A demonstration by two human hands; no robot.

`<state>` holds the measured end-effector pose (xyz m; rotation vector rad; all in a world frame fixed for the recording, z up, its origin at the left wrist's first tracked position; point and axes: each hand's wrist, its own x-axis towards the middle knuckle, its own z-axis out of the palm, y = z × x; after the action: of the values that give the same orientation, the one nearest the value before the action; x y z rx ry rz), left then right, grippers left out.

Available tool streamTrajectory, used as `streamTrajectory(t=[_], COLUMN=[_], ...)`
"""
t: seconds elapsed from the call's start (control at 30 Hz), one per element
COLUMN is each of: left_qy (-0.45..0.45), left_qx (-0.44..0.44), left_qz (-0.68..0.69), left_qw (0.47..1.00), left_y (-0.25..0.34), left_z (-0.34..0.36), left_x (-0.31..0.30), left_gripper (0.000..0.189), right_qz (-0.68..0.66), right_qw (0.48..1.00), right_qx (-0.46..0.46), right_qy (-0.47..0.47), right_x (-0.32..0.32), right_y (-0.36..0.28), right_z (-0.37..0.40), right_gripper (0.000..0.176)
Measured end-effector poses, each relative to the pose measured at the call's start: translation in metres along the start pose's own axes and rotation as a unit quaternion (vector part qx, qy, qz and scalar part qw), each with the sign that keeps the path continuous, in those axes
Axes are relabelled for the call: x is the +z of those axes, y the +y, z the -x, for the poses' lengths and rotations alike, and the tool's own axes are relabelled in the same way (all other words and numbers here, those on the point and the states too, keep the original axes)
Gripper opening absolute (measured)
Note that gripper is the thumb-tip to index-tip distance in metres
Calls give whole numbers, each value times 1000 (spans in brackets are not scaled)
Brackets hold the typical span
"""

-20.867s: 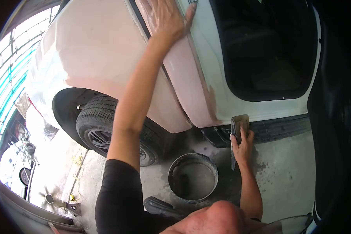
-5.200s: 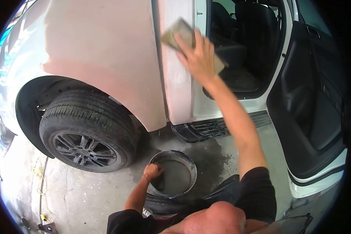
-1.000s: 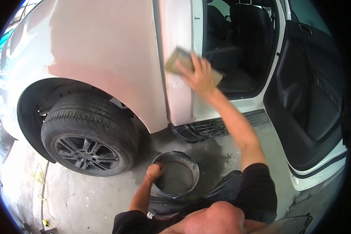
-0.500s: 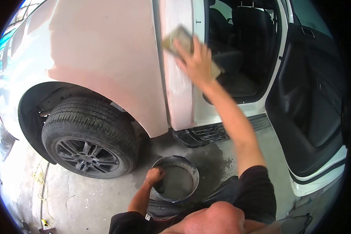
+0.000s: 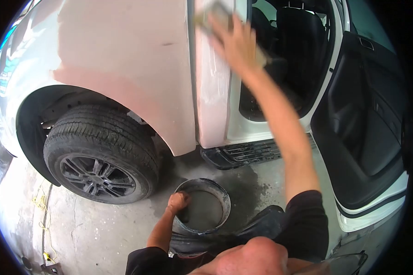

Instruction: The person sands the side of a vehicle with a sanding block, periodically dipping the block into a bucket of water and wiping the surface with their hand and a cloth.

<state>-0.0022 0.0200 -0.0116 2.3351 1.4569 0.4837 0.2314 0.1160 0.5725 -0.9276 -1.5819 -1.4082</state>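
My right hand (image 5: 241,46) is pressed over a sanding block (image 5: 219,17), with a pale sheet like sandpaper showing at both ends; motion blurs it. The block lies against the white and pink door pillar (image 5: 213,87) of a vehicle, which looks wet and streaked. Low down, my left hand (image 5: 180,200) is at the left rim of a round bucket (image 5: 225,201) of grey, cloudy water. Its fingers are closed, and a dark shape below them inside the bucket cannot be made out.
Left of the pillar is a sanded, pinkish body panel (image 5: 124,50) above the rear wheel (image 5: 101,156). An open door (image 5: 362,119) stands at the right, beside the black side step (image 5: 248,155). A yellow cord (image 5: 43,224) lies on the concrete floor.
My right hand and the sanding block have moved up along the pillar. My left hand stays at the bucket's rim. The whole view has shifted slightly.
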Motion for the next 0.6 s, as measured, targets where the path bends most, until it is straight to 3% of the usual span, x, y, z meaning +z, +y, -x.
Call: streamTrajectory(t=[0.03,0.1,0.23,0.3,0.37,0.47,0.53,0.6], left_qy=[-7,-21,-15,-22,-3,-9,-20,-19], left_qx=[-5,-14,-1,-4,7,4,3,8], left_qz=[10,25,14,11,21,13,6,-14], left_qw=[1000,999,1000,1000,1000,1000,1000,1000], left_y=[3,3,-1,2,-2,-10,-6,-13], left_z=[-1,-2,-4,-1,0,-4,-7,-9], left_x=[0,-5,-1,-4,4,4,12,15], left_gripper=[29,30,31,31,31,32,32,32], right_qz=[-54,-206,-41,7,-95,-55,-28,-137], right_qw=[998,956,998,998,991,994,999,975], right_qx=[34,174,23,-45,-98,-97,3,159], right_qy=[-12,-114,36,40,8,0,-23,-71], right_x=[0,-39,6,12,16,5,0,-37], right_y=[10,4,9,-16,-16,4,22,24], right_z=[-43,-123,-53,49,123,66,-25,-106], right_gripper=[44,54,45,62,79,75,69,54])
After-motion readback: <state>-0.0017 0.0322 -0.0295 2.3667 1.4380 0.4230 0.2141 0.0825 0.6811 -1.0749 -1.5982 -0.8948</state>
